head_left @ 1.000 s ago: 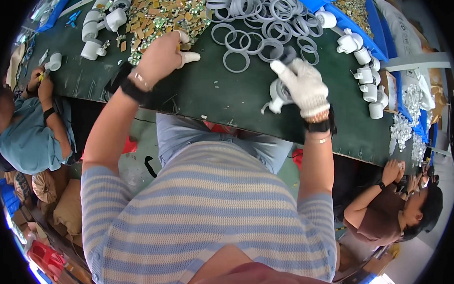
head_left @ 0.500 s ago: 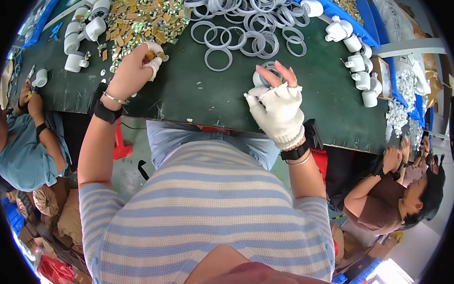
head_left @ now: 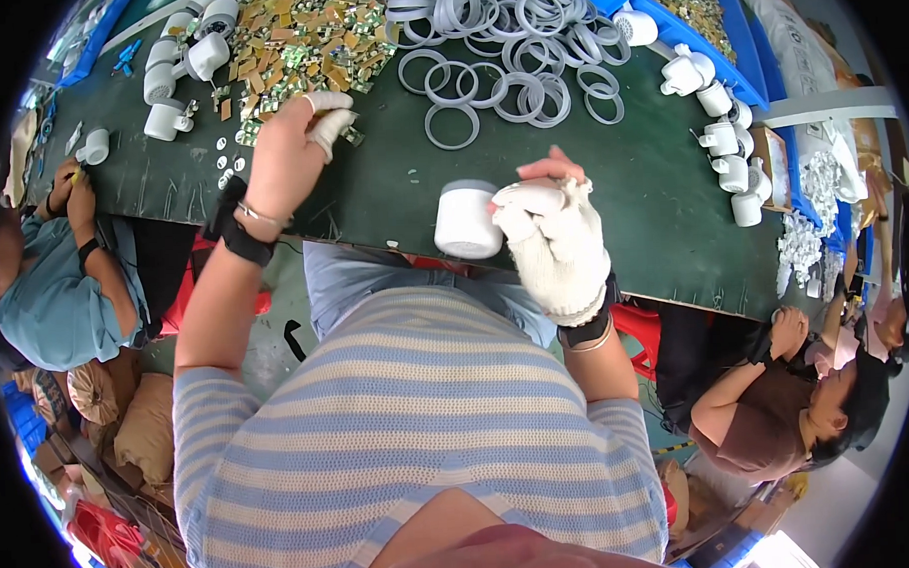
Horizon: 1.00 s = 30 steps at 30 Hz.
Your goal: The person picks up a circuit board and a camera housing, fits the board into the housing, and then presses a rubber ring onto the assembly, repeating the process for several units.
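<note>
At the left end of the green desk [head_left: 371, 197], a co-worker in a teal shirt has both hands [head_left: 75, 191] at the near edge, just beside a small white part [head_left: 94, 146]. Farther from that edge lies a little blue piece [head_left: 125, 57], and next to it a line of white round housings [head_left: 159, 84] runs toward the far edge, some of them tipped over. A few white discs [head_left: 223, 162] are scattered nearer the front, beside the left hand [head_left: 288, 155]. That hand, with white covers on thumb and forefinger, pinches a small green board [head_left: 353, 135] at the near side of a broad heap of brown and green boards [head_left: 306, 39]. Grey rings [head_left: 453, 126] come next, piled up toward the far edge and spread out loosely in front. Close to the middle of the near edge is a white cup-shaped housing [head_left: 467, 221] with a grey rim at its top. Just to its right is the right hand [head_left: 553, 235] in a white glove, its fingers partly curled; whether they grip the housing cannot be told. More white housings [head_left: 720, 137] line the right side of the desk, beside blue trays [head_left: 758, 73], with clear pieces [head_left: 800, 252] piled toward the right end.
</note>
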Motion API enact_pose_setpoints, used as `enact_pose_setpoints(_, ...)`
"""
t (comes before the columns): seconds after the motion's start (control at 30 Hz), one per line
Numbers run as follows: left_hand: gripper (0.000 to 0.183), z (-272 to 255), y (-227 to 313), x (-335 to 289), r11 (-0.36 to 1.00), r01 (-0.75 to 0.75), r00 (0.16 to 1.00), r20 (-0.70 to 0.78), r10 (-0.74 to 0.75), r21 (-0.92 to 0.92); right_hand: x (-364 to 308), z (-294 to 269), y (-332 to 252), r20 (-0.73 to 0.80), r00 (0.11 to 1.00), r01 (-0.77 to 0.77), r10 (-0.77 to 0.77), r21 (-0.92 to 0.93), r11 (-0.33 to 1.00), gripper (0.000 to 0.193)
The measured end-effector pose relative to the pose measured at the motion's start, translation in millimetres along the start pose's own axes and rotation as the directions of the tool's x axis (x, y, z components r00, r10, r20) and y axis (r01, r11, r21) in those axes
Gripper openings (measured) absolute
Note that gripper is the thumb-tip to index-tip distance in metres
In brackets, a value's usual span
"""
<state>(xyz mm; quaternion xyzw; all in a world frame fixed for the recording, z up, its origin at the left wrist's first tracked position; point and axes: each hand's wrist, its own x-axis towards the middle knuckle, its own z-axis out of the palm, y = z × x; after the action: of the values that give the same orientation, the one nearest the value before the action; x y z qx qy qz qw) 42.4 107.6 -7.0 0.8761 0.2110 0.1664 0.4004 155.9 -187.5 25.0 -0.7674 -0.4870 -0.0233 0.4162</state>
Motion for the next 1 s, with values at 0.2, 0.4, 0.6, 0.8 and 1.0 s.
enact_pose_setpoints(0.2, 0.022, 43, 41, -52, 0.744, 0.279, 0.927, 0.374, -0.042, -0.607, 13, -9, -11, 0.336, 0.936, -0.128, 0.100, 0.063, 0.990, 0.011)
enact_pose_setpoints(0.4, 0.022, 48, 56, -72, 0.615, 0.441, 0.840, 0.542, -0.027, -0.654, 12, -10, -6, 0.335, 0.940, -0.097, 0.065, 0.080, 0.992, 0.009)
enact_pose_setpoints(0.6, 0.022, 43, 63, -76, 0.625, 0.432, 0.834, 0.552, -0.003, -0.650, 12, -10, -8, 0.347, 0.937, -0.088, 0.034, 0.140, 0.986, 0.012)
enact_pose_setpoints(0.8, 0.026, 36, 64, -78, 0.788, 0.284, 0.821, 0.563, 0.094, -0.546, 10, -6, -4, 0.399, 0.917, -0.043, 0.006, 0.085, 0.995, 0.010)
enact_pose_setpoints(1.0, 0.024, 37, 63, -80, 0.798, 0.244, 0.830, 0.544, 0.123, -0.552, 10, -7, -6, 0.422, 0.904, -0.110, 0.065, 0.084, 0.990, 0.012)
